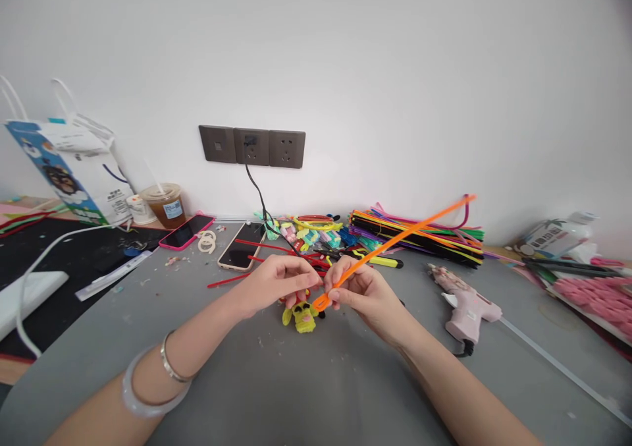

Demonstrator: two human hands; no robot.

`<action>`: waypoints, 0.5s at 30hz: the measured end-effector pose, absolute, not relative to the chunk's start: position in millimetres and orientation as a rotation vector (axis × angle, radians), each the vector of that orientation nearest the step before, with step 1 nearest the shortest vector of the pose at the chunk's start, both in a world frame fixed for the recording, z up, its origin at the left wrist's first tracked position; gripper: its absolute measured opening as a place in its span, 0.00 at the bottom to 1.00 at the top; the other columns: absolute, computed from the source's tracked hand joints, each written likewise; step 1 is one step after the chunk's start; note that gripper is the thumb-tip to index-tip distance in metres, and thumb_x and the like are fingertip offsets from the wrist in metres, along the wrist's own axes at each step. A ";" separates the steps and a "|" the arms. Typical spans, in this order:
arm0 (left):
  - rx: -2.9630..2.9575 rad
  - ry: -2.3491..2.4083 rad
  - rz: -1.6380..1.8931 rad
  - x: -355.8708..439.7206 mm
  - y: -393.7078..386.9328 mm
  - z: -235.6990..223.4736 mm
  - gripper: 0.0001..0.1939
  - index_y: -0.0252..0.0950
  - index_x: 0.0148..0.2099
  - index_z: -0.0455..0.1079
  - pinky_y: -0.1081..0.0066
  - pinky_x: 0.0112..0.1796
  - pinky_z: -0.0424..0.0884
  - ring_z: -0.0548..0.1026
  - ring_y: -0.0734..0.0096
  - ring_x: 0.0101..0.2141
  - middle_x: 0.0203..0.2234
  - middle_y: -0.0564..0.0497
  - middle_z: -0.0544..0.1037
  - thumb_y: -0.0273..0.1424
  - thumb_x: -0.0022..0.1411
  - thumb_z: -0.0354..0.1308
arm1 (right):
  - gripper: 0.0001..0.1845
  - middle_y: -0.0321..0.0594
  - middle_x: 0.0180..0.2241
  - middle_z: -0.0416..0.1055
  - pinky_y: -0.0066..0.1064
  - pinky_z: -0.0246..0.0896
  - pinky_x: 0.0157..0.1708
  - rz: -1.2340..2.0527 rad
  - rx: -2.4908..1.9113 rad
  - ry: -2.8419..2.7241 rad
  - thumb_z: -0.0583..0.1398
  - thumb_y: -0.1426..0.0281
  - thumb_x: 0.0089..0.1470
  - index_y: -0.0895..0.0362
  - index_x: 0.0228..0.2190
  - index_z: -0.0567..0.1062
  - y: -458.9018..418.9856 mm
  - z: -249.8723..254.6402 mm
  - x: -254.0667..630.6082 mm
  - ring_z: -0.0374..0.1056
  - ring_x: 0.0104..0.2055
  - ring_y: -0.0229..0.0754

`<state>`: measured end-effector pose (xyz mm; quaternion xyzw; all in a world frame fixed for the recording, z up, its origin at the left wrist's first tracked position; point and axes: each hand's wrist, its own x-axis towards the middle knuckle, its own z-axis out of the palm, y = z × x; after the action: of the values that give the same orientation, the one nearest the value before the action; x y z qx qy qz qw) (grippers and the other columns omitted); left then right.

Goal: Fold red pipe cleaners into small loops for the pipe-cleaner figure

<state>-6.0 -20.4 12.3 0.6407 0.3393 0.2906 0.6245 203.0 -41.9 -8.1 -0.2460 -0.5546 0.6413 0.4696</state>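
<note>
My right hand [363, 288] pinches an orange pipe cleaner [395, 240] between thumb and fingers. Its near end is bent into a small flattened loop, and the long straight part slants up to the right. Close beside the loop is my left hand [284, 281], fingers loosely bent and apart, with nothing visible in them. A bracelet and a pale bangle circle that wrist. Below the hands lies a small yellow fuzzy animal figure [305, 319] with dark eyes and a pink snout, partly hidden by my left fingers. Red pipe cleaners [228, 280] lie behind my left hand.
A bundle of coloured pipe cleaners [419, 238] and yellow-handled pliers [385, 261] lie at the back. A pink glue gun [467, 311] rests at right. Two phones, one on a black cable [257, 186], and a drink cup [168, 205] stand left. Fuzzy pieces [316, 232] lie by the wall.
</note>
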 end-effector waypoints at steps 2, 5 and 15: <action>1.452 0.772 0.660 -4.2 -22.1 14.9 0.18 0.34 0.39 0.72 0.77 0.23 0.66 0.70 0.77 0.24 0.29 0.50 0.76 0.45 0.60 0.63 | 0.10 0.35 0.30 0.73 0.26 0.65 0.29 1.564 -0.640 -1.402 0.70 0.68 0.52 0.55 0.31 0.74 -41.0 -9.4 203.5 0.68 0.30 0.35; 1.517 0.853 0.698 -7.5 -20.0 18.7 0.17 0.36 0.37 0.68 0.77 0.23 0.64 0.69 0.76 0.22 0.27 0.51 0.77 0.46 0.62 0.61 | 0.11 0.35 0.30 0.72 0.27 0.64 0.28 1.522 -0.748 -1.467 0.70 0.65 0.52 0.56 0.32 0.74 -37.2 -10.0 208.0 0.68 0.30 0.36; 2.160 1.474 0.424 -19.4 -16.4 13.0 0.25 0.37 0.25 0.67 0.71 0.24 0.54 0.70 0.67 0.22 0.20 0.50 0.76 0.53 0.61 0.55 | 0.17 0.35 0.31 0.71 0.29 0.63 0.33 1.395 -0.930 -1.533 0.71 0.60 0.49 0.56 0.36 0.74 -24.3 -13.1 217.5 0.68 0.32 0.38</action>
<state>-19.4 -16.4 13.0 0.7908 0.5397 0.1551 0.2435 217.5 -24.3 -13.1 -0.3711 -0.6120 0.5569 0.4214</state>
